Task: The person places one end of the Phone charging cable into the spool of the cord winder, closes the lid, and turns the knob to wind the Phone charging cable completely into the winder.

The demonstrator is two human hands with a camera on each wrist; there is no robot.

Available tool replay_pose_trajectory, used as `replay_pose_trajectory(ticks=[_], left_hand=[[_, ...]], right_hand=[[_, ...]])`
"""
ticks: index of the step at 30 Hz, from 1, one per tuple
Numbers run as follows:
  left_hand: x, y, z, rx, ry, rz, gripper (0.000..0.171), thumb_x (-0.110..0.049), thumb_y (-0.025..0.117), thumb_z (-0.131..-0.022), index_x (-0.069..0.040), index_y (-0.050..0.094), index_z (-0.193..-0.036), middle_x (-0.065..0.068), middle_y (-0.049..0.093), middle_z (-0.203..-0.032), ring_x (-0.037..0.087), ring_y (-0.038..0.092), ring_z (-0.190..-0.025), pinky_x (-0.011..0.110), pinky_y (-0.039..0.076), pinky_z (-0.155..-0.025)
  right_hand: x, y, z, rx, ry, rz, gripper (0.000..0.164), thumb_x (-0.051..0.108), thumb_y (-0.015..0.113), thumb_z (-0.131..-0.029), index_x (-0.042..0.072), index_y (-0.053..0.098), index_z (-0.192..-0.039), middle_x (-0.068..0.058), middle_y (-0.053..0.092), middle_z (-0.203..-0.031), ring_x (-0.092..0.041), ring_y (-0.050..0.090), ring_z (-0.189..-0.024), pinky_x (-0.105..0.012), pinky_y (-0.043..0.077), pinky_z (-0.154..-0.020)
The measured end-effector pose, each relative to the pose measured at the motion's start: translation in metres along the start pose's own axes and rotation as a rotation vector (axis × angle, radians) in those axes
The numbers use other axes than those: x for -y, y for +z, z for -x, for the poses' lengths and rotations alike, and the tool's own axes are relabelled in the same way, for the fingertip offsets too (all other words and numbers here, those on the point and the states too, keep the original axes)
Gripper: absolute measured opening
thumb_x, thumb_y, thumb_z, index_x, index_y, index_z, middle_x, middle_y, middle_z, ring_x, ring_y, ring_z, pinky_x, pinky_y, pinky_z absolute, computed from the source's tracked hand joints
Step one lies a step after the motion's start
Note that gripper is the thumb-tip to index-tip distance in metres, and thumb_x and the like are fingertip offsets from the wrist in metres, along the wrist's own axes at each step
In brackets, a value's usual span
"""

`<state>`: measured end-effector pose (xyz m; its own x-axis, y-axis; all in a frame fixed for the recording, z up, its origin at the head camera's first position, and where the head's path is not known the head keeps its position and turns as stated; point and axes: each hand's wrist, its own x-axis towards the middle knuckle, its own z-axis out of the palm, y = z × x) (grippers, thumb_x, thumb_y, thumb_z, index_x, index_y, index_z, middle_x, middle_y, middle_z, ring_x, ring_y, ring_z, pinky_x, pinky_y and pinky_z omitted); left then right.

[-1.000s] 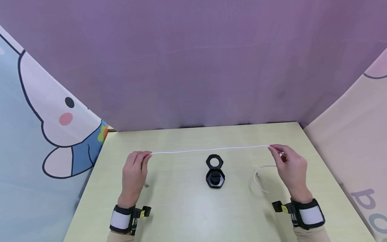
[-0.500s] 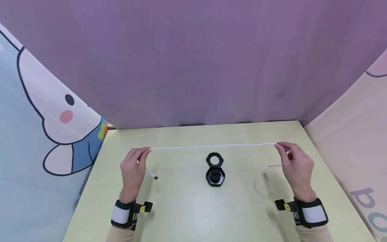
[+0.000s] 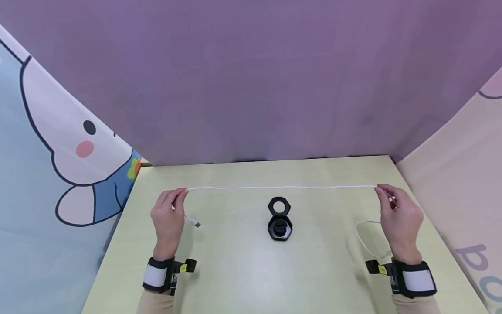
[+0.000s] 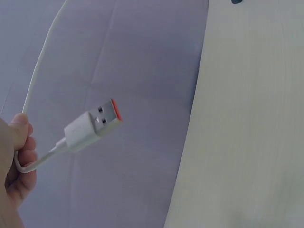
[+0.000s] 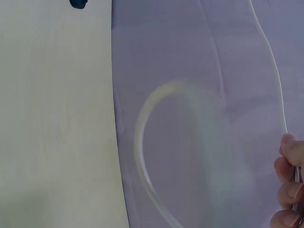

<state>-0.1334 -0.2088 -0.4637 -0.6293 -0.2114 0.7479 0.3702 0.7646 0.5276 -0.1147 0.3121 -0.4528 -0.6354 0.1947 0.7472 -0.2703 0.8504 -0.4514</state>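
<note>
A white USB cable (image 3: 280,187) stretches nearly straight between the two hands, above the far part of the table. The left hand (image 3: 167,224) pinches it between thumb and fingers. From that hand a short end hangs with a USB plug (image 4: 83,133), orange inside its metal mouth. At the right, the right hand (image 3: 401,224) pinches the cable, other fingers curled in. Its spare length droops in a loop (image 5: 139,147), blurred in the right wrist view. Between the hands lies a black hexagonal holder (image 3: 280,235) with a hexagonal ring attached at its far side.
The pale wooden table (image 3: 239,270) meets a purple cloth backdrop (image 3: 251,87) at its far edge. Printed cloth panels stand at left (image 3: 74,148) and right (image 3: 459,183). Each wrist wears a black strap (image 3: 158,274) with a small camera.
Both hands have moved apart, the right one farther outward, so a longer stretch of cable spans between them. The USB plug has come into view beside the left hand. The black holder stays put.
</note>
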Motion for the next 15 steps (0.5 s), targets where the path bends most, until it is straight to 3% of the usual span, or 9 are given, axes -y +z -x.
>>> replay_pose_trajectory(ticks=[10, 15], left_hand=[[-0.001, 0.002, 0.002, 0.059, 0.041, -0.025, 0.012, -0.001, 0.073, -0.093, 0.006, 0.075, -0.103, 0.018, 0.067, -0.089, 0.020, 0.056, -0.072, 0.007, 0.037, -0.068], [0.000, 0.002, 0.003, 0.067, 0.032, -0.029, 0.013, -0.001, 0.073, -0.094, 0.006, 0.074, -0.105, 0.018, 0.066, -0.090, 0.020, 0.056, -0.073, 0.006, 0.037, -0.070]], right_hand=[[-0.010, 0.007, 0.003, -0.056, 0.062, -0.007, 0.016, 0.003, 0.076, -0.092, -0.007, 0.075, -0.105, -0.023, 0.073, -0.087, 0.022, 0.031, -0.068, -0.003, 0.022, -0.060], [-0.012, 0.010, 0.004, -0.081, 0.120, 0.010, 0.015, 0.006, 0.076, -0.093, -0.005, 0.075, -0.104, -0.023, 0.073, -0.088, 0.023, 0.031, -0.069, -0.003, 0.022, -0.061]])
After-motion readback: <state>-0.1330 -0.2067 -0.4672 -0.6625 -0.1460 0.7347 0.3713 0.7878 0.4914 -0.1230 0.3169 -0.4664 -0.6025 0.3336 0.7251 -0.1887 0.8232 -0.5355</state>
